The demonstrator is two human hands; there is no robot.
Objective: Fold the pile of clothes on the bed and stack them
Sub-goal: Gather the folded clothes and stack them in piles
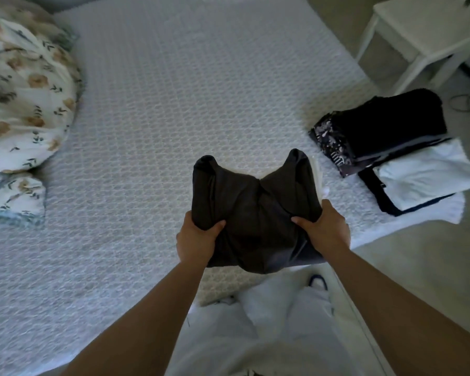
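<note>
Garment (255,213), dark grey, folded & sagging mid, fingers of L hand (197,240) & R hand (323,232) clamped on edges.

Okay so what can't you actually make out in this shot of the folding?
- Dark garment, head view: type unclear; both hands, left and right, bunch it.
- Stack: lower layers are hidden by the black piece on top.
- White chair: cut off by the top edge.
- Floral bedding: runs off the left edge.
</note>
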